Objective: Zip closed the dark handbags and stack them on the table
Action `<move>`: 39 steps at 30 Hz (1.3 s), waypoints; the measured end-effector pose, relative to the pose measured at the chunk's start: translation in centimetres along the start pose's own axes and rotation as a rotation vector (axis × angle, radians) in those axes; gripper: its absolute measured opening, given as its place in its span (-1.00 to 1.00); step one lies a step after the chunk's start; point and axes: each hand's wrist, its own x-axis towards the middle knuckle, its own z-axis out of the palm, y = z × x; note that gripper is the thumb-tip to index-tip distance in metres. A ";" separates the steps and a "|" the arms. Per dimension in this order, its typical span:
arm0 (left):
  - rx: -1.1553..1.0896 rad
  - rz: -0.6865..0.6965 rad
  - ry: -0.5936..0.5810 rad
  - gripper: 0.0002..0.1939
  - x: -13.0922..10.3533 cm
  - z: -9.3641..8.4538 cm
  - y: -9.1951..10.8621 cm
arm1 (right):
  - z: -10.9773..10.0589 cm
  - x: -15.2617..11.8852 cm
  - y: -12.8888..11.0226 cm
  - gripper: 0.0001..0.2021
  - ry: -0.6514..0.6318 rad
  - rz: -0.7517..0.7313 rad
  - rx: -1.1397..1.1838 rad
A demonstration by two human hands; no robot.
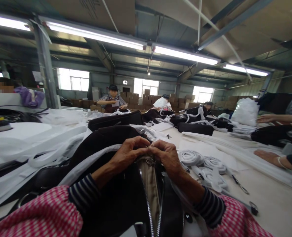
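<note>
A black handbag (116, 200) lies in front of me, its silver-toothed zipper (146, 200) undone and its beige lining (149, 184) showing. My left hand (132, 149) and my right hand (165, 154) meet over the far end of that zipper. Both are closed in a pinch, fingertips touching or nearly so. Whatever is between the fingertips is too small and hidden to make out. Just below them sits a small metal ring or zipper pull (150, 162). White wrapping (91, 163) runs along the bag's left side.
Rolled white-wrapped straps (190, 157) and a metal clasp (254, 208) lie on the pale table (277, 204) at right. More black bags (195, 128) are farther back. A co-worker's hands (269, 158) reach in from the right. People sit across the table.
</note>
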 end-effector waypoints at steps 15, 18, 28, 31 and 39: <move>0.181 0.047 -0.098 -0.78 0.2 -0.3 -0.9 | -1.0 -0.7 0.9 -0.67 -0.011 0.074 0.092; 0.215 0.072 -0.079 -0.78 0.1 -0.2 -1.0 | -0.9 -1.0 0.8 -0.64 -0.005 0.068 0.107; 0.090 -0.006 0.019 -0.71 -0.4 0.2 -0.9 | -0.8 -1.3 0.9 -0.63 0.017 0.117 0.162; 0.079 0.007 0.048 -0.72 -0.4 0.3 -1.0 | -0.7 -1.3 0.9 -0.64 0.020 0.119 0.154; 0.211 0.064 0.080 -0.76 -0.6 0.5 -0.8 | -0.4 -1.3 1.4 -0.66 -0.002 0.104 0.106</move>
